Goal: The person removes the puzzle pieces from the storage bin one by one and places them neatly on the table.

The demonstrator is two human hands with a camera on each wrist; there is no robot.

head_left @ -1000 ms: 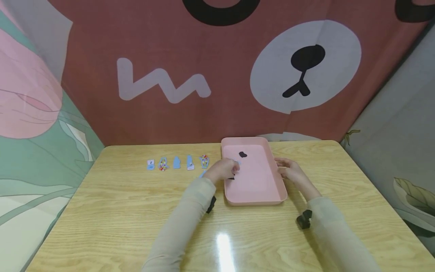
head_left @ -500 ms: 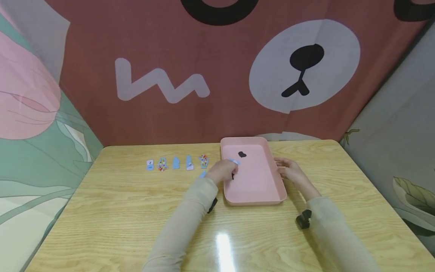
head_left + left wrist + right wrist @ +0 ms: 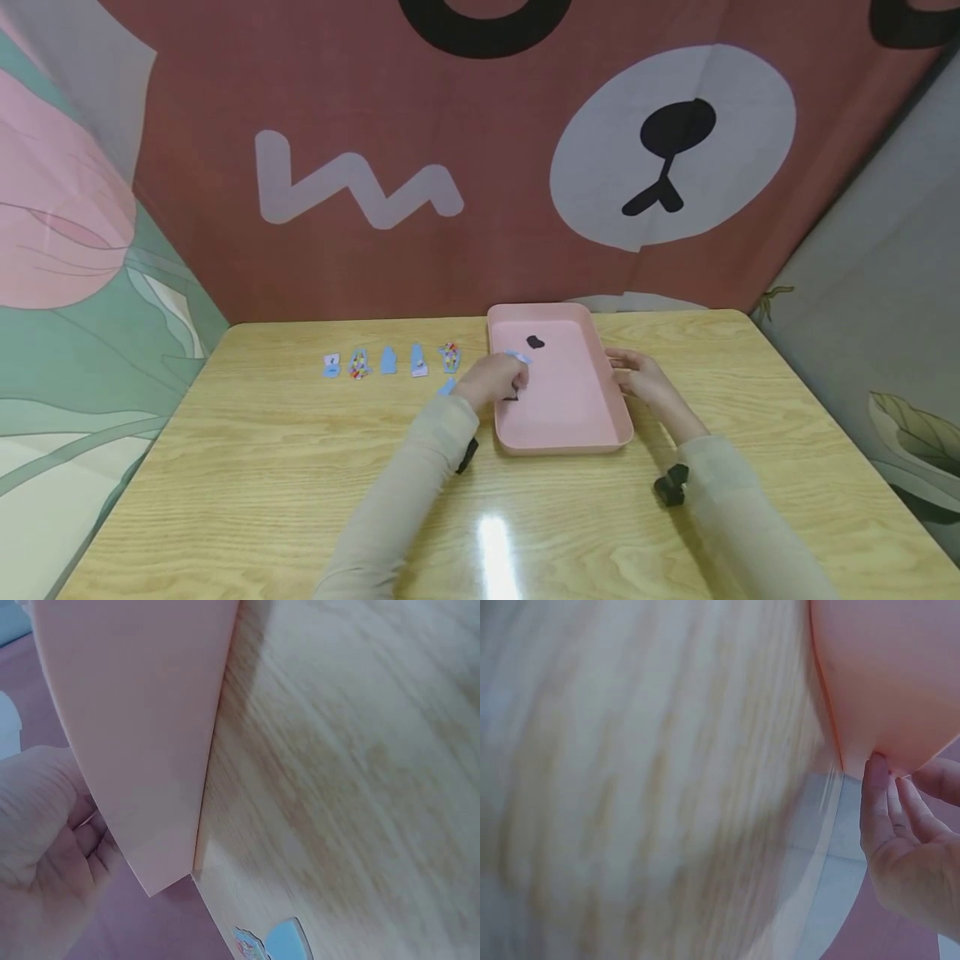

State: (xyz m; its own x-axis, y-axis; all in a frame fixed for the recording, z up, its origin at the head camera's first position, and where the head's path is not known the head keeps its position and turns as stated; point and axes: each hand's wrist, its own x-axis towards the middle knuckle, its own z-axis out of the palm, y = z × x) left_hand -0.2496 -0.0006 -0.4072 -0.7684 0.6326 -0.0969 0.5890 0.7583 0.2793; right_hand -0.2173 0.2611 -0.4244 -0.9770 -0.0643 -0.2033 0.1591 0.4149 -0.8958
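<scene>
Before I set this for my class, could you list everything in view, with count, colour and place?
Table: one, wood-toned, below everything
Tray: one, pink, on the table
Black piece: one, black, in the tray's far part
Dark piece: one, dark, in the tray, partly hidden
Blue pieces: five, light blue, some part white; three in the table row, one by the left wrist, one at the left fingers
Patterned pieces: two, multicoloured, in the row
Backdrop: one, reddish brown, behind
Side cloths: two, green-pink left, grey right
Wrist devices: two, black, at the wrists
Sleeves: two, pale, on the arms
Left hand: one, over the tray
Right hand: one, touching the tray's right wall
</scene>
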